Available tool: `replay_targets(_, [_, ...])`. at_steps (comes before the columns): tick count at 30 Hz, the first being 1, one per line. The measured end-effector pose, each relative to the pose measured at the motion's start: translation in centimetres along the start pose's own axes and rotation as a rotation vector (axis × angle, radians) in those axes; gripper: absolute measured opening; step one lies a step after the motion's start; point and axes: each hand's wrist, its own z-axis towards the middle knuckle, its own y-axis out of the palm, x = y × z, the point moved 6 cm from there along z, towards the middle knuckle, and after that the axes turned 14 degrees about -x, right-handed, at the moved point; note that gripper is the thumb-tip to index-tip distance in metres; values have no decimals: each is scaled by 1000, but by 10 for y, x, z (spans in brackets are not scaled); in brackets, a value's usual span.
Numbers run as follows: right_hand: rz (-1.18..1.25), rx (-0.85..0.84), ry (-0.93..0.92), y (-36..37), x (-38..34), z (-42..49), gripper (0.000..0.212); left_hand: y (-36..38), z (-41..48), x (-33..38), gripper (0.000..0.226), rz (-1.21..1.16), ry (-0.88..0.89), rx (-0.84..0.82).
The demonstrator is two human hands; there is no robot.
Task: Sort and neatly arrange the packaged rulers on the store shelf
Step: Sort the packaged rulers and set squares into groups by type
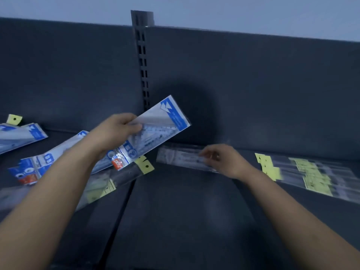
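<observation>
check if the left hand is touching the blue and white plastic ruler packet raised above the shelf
Touching. Head view: the left hand pinches the blue and white plastic ruler packet by its edge.

Head view, close, facing forward-down onto shelf (175,211).

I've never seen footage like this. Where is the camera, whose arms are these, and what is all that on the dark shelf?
There is no machine here. A person wears a single camera on the head, looking forward and down, so the two bare arms are their own. This is the only view.

The left hand holds a blue-and-white ruler pack up above the dark shelf. The right hand reaches to a clear ruler pack lying flat near the back. Blur hides whether it is gripping it.

More blue packs lie loosely at the left. A pile of clear yellow-tagged packs lies at the right.
</observation>
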Motion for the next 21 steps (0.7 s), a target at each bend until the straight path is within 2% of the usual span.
replay_targets(3, [-52,3,-78,3,-4,4,19,8,-7,6,11,2,28,2])
replay_targets(5, [-84,114,-92,-1,-6,-4,30,19,-10,15,12,50,56,-40])
replay_targets(6, [-3,187,-92,-7,-5,-11,38,27,-11,21,13,87,82,-74])
replay_targets(8, [427,245,-124,-17,-2,-32,56,46,-7,35,13,172,133,-179])
replay_targets(10, [893,195,-232,-25,0,-54,64,71,-1,51,15,257,166,-305])
replay_targets(11, [992,177,-246,-29,3,-66,63,85,1,59,15,293,178,-358])
replay_targets(15, [831,255,-104,-52,26,-122,30,153,4,98,8,284,246,-484])
replay_targets(18, [753,282,10,-71,62,-167,9,208,6,139,10,186,337,-466])
replay_targets(21, [695,364,78,-101,107,-222,17,266,13,184,14,134,379,-488])
